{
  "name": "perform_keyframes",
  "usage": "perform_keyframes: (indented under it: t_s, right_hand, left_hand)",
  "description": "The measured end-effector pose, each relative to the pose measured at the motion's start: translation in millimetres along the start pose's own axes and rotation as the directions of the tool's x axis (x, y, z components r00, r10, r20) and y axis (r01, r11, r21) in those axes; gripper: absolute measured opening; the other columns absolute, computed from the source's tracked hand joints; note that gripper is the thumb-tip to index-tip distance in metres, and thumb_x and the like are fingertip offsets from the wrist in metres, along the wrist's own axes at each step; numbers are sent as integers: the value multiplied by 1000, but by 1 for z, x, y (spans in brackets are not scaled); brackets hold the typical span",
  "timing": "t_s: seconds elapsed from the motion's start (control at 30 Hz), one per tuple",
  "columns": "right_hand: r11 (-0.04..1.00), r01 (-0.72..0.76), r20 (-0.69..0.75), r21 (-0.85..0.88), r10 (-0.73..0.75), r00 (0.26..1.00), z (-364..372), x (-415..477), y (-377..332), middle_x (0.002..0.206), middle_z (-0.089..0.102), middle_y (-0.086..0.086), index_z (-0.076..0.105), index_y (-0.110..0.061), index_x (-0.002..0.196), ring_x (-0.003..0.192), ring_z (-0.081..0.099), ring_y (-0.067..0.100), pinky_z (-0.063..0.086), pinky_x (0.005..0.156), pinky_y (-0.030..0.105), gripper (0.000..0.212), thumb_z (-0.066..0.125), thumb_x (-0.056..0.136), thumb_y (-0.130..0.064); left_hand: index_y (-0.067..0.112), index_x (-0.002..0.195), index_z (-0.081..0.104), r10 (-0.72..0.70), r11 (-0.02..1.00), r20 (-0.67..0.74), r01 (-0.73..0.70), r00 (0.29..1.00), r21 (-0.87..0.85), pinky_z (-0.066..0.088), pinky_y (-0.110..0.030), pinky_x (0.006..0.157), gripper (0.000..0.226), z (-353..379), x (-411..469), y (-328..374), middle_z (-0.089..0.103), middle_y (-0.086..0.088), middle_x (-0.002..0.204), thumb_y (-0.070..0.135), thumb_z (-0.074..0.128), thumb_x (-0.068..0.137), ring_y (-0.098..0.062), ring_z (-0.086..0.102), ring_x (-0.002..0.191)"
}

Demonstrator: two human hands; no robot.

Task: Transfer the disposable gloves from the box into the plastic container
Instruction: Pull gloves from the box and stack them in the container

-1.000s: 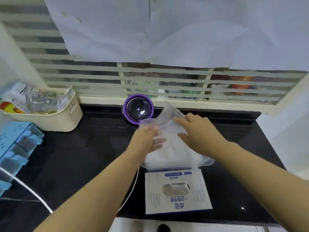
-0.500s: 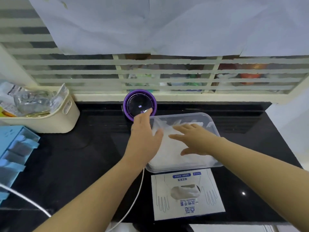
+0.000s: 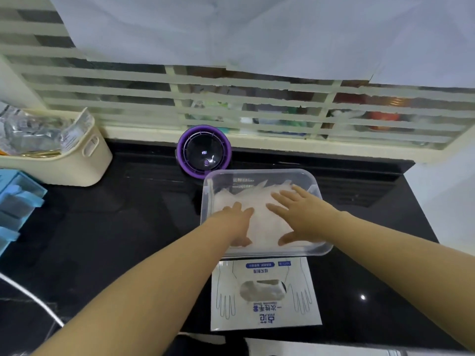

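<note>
A clear plastic container (image 3: 259, 173) sits on the black counter, holding a pile of thin translucent disposable gloves (image 3: 246, 199). My left hand (image 3: 235, 222) lies flat on the left part of the pile, fingers spread. My right hand (image 3: 298, 214) presses flat on the right part, fingers apart. Neither hand grips anything. The white glove box (image 3: 264, 296) lies flat just in front of the container, a glove showing in its oval opening.
A purple round device (image 3: 204, 151) stands right behind the container. A cream basket (image 3: 69, 160) with wrapped items is at the back left, a blue rack (image 3: 15, 201) at the left edge. A white cable (image 3: 30, 299) crosses the front left. A slatted window lies behind.
Both hands held a glove up above the container, then lowered it in. Now both palms lie flat on the pile; my left hand moved back from the purple device.
</note>
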State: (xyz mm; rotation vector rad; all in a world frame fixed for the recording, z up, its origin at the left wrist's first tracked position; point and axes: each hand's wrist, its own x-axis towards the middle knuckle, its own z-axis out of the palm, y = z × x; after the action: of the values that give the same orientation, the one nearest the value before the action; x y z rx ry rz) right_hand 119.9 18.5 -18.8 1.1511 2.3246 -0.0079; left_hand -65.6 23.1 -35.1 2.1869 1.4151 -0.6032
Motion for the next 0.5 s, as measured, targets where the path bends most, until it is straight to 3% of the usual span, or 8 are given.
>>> perform_keyframes:
  t_s: [0.1, 0.27, 0.43, 0.5]
  right_hand:
    - [995, -86, 111, -44, 90, 990, 7, 11, -3, 158, -11, 16, -7, -12, 151, 146, -4, 33, 0, 118, 46, 96, 38, 87, -68]
    - [982, -190, 260, -17, 187, 947, 32, 38, -17, 157, -17, 14, -14, -11, 149, 145, -7, 33, 1, 118, 45, 80, 39, 98, -40]
    - [982, -183, 345, -48, 188, 919, 41, 47, -20, 157, -18, 14, -14, -12, 149, 145, -10, 34, -1, 118, 47, 76, 32, 99, -46]
    - [986, -164, 327, -29, 164, 931, 29, 40, -17, 158, -7, 16, -6, -10, 151, 145, 0, 34, 3, 118, 47, 83, 38, 95, -54]
  left_hand:
    - [23, 154, 7, -49, 997, 56, 46, 997, 58, 38, -47, 107, 85, 3, 8, -2, 11, -12, 156, 35, 62, 90, -33, 30, 136]
    - [18, 154, 2, -85, 987, 72, 74, 994, 142, 38, -43, 106, 93, 12, 22, 0, 6, -16, 156, 33, 66, 88, -35, 24, 140]
    - [17, 154, -3, -99, 982, 68, 86, 993, 166, 31, -42, 113, 97, 23, 33, -3, 0, -17, 157, 29, 66, 87, -36, 16, 143]
    - [17, 153, -3, -98, 980, 61, 86, 993, 181, 29, -43, 114, 95, 26, 35, -4, 0, -17, 157, 29, 65, 88, -36, 16, 143]
